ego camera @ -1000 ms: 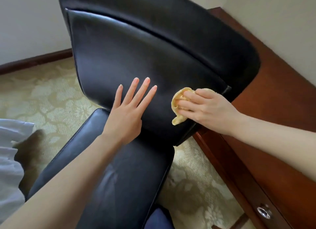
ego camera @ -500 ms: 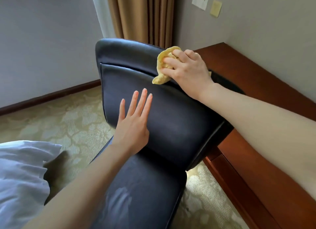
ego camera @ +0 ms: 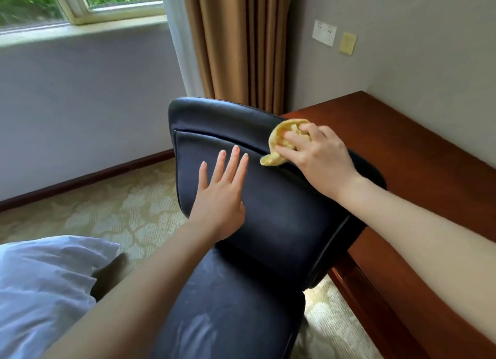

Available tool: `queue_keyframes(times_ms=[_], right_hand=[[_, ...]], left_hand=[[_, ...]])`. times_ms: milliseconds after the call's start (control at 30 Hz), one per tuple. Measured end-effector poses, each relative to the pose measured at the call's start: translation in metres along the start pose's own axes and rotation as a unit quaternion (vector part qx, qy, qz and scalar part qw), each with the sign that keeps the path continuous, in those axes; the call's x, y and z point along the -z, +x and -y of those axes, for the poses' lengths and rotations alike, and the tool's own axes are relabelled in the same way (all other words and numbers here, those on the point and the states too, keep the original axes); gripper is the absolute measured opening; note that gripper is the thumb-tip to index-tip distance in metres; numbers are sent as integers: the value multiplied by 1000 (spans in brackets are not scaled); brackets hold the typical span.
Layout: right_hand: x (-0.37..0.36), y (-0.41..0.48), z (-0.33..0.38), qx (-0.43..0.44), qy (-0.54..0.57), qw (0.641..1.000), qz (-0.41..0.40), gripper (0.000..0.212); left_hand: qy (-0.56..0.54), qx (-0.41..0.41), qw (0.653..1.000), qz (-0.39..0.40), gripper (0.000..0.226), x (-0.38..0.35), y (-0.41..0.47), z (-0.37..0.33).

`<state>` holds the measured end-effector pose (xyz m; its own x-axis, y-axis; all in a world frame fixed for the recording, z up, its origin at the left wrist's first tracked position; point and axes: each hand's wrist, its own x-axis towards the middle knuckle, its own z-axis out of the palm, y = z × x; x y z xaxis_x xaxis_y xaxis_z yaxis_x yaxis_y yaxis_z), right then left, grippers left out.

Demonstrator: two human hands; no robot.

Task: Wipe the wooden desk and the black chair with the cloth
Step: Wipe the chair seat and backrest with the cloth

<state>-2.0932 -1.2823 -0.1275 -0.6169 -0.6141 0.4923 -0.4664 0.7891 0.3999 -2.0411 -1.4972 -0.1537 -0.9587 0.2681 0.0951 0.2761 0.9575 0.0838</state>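
Your right hand point(ego camera: 319, 160) presses the crumpled yellow cloth point(ego camera: 284, 141) with curled fingers on the top of the black chair point(ego camera: 281, 216) back, while your left hand point(ego camera: 222, 195) lies flat beside it, fingers spread, and the wooden desk point(ego camera: 418, 154) is behind your right hand.

Chair back point(ego camera: 281, 211) stands upright mid-frame, pushed against surface point(ego camera: 418, 154) edge on its right side, no gap there. Surface top bare, free to pass, wall behind it. Left hand point(ego camera: 220, 197) flat on backrest front, right hand point(ego camera: 322, 157) w/ cloth point(ego camera: 279, 144) at top edge. Carpet point(ego camera: 107, 211) left of chair open; white bedding point(ego camera: 40, 291) blocks lower left.
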Motion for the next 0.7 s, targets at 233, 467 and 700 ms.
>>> queue_keyframes(times_ms=[233,467,700], right_hand=[[4,-108,-2,-80,-15,992,-93,38],[-1,-142,-6,-96,4,988,-117,35],[9,-74,-15,-181,79,978,-63,46]], left_hand=[[-50,-41,997,34,89,-7,19,-40],[-72,-56,994,54,88,-18,29,-51],[-74,-54,994,60,98,-42,34,-52]])
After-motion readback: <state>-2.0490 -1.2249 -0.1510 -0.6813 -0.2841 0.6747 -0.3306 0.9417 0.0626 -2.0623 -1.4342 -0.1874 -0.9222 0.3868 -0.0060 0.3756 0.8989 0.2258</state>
